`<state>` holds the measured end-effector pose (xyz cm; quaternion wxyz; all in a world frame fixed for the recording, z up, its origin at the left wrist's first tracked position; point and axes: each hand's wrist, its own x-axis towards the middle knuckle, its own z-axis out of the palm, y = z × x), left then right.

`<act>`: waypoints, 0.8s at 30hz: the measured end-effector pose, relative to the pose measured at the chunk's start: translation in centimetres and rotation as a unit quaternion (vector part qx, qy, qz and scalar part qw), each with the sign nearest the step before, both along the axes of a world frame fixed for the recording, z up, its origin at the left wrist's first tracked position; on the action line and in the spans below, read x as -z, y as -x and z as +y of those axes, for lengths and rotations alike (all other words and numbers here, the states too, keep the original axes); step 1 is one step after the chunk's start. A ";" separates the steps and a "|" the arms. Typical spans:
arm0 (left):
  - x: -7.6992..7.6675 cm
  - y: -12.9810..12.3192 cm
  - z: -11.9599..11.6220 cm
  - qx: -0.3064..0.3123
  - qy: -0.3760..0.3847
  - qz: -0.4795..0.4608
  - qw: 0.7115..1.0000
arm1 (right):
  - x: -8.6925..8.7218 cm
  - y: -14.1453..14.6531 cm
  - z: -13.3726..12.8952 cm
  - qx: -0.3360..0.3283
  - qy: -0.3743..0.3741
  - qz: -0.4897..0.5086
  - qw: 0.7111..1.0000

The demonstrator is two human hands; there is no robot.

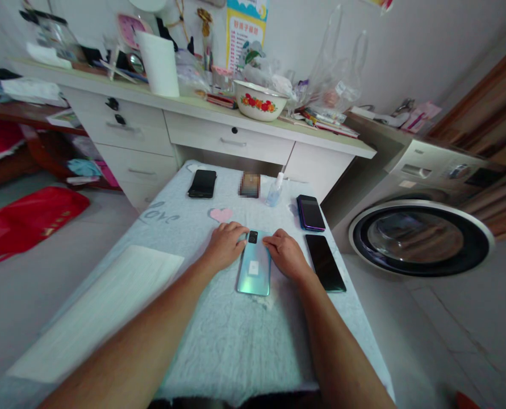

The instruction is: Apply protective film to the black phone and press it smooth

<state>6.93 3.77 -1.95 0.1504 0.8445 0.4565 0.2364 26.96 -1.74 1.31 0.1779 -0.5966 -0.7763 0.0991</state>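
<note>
A person's left hand [226,245], fingers loosely curled, and right hand [287,253], fingers bunched more tightly, grip opposite edges of a turquoise phone [255,281] near its camera block [253,237]. The phone is back up over a pale tablecloth [231,346], with a black phone [326,262] just beside the right forearm.

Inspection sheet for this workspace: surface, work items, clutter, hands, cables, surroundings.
Surface: pale printed cloth, white sheet at left.
Work items: light-blue phone, camera side up.
Clutter: black phone, purple-edged phone, dark phone-like item, clear bottle, pixelated item.
Hands: left hand at the light-blue phone's left edge, right hand at its right edge.
Cables: nothing seen on the cloth.
Surroundings: white desk with flowered bowl beyond, washing machine at right, red bag at left.
</note>
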 end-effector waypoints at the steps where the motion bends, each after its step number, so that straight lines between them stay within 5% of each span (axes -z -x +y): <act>1: -0.1 0.0 0.0 -0.001 0.001 0.000 1.000 | 0.0 0.1 0.0 0.001 -0.003 0.000 1.000; 12: -0.4 0.0 -0.2 -0.008 0.003 0.005 1.000 | -0.2 0.1 -0.3 -0.144 0.007 0.049 0.988; 24: -0.6 -0.2 -0.3 -0.015 0.004 0.010 1.000 | 0.7 0.5 0.4 -0.050 -0.017 0.027 0.998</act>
